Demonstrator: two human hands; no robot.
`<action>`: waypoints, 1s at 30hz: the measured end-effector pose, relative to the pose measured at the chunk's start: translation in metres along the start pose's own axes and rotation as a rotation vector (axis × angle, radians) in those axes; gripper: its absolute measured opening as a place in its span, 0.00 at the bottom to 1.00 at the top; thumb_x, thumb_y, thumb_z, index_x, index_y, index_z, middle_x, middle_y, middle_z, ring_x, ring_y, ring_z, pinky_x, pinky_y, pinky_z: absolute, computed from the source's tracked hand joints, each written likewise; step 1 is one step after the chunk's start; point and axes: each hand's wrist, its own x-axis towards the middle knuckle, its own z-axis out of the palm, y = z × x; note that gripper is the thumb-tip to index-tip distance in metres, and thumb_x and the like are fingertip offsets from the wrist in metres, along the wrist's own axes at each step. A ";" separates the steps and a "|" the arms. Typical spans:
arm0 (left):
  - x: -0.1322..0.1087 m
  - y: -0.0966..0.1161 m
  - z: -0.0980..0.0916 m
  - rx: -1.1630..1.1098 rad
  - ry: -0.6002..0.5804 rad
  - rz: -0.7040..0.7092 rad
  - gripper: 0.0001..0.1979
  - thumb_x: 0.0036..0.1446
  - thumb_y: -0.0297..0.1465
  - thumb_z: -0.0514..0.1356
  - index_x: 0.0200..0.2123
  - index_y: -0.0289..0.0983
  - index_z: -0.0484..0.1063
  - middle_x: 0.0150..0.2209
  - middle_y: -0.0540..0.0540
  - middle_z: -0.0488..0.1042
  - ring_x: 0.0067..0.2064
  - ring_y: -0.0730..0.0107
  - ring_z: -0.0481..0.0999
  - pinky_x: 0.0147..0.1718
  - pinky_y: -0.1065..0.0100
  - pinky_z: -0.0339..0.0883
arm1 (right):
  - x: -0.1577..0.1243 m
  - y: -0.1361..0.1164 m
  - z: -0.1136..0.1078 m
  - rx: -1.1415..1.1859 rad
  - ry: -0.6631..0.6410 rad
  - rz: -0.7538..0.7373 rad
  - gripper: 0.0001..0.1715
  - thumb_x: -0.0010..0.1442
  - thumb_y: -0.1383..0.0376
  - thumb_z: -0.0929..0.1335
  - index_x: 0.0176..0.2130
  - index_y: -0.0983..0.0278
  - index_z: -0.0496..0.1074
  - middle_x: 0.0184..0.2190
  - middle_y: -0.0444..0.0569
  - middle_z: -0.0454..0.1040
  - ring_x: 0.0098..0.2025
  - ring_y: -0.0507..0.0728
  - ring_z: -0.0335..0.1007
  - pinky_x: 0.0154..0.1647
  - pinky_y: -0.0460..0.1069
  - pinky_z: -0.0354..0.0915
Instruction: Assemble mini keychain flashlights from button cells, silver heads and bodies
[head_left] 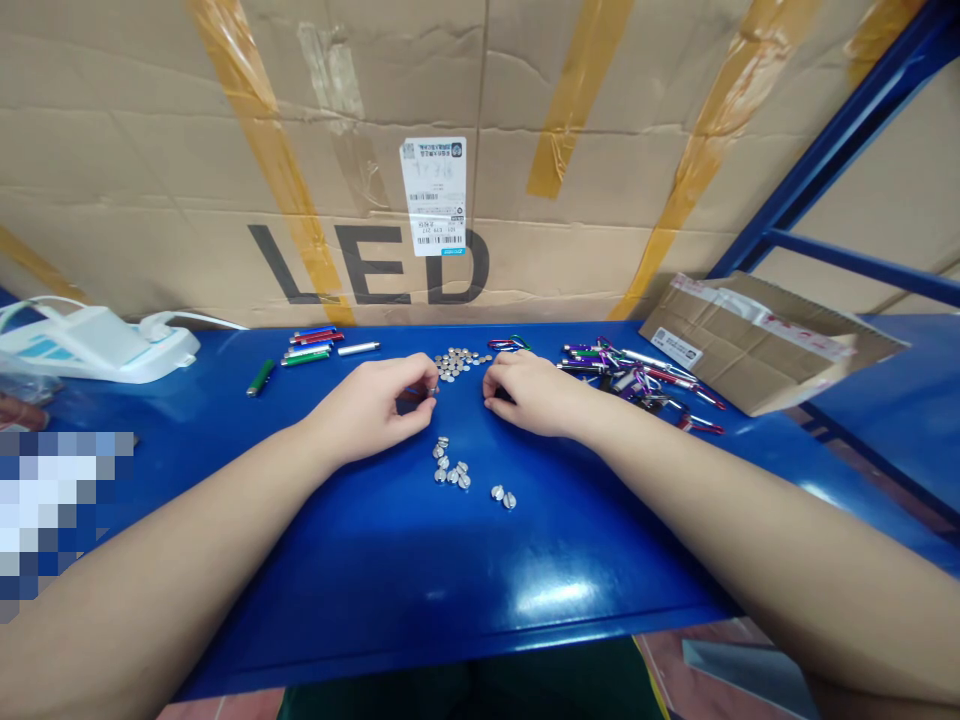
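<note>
Across our blue worktop [420, 590]: carabiner penlights [637, 380] to the right, coloured tubes [311, 347] to the left.
Between our hands: metal discs [454, 363], heaped ahead and scattered nearer us.
Left hand [367, 410]: grip pinching a small item [421, 392], too hidden to name.
Right hand [534, 393]: grip curled; we cannot tell whether it holds anything.

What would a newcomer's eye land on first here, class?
A huge tan cardboard carton printed with black "LED" fills the view at the back, above a glossy blue workbench. At the bench's centre, the left hand and right hand sit close together among small round silver discs. To the right lies a heap of colourful metal pen-shaped keychains with carabiners.
</note>
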 end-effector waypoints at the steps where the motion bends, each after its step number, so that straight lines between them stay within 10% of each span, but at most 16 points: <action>1: 0.000 0.000 0.000 0.002 0.001 0.001 0.03 0.63 0.32 0.59 0.40 0.40 0.69 0.39 0.49 0.79 0.40 0.65 0.81 0.41 0.65 0.75 | 0.000 0.000 -0.001 -0.003 -0.005 0.004 0.05 0.64 0.69 0.69 0.39 0.63 0.78 0.45 0.56 0.77 0.49 0.63 0.73 0.54 0.57 0.69; 30: -0.001 -0.002 0.000 0.011 0.005 0.013 0.03 0.63 0.31 0.60 0.39 0.40 0.69 0.39 0.50 0.78 0.39 0.67 0.80 0.40 0.66 0.74 | 0.002 0.002 0.000 0.042 0.007 -0.020 0.06 0.63 0.71 0.70 0.38 0.65 0.80 0.43 0.55 0.79 0.47 0.62 0.74 0.55 0.54 0.68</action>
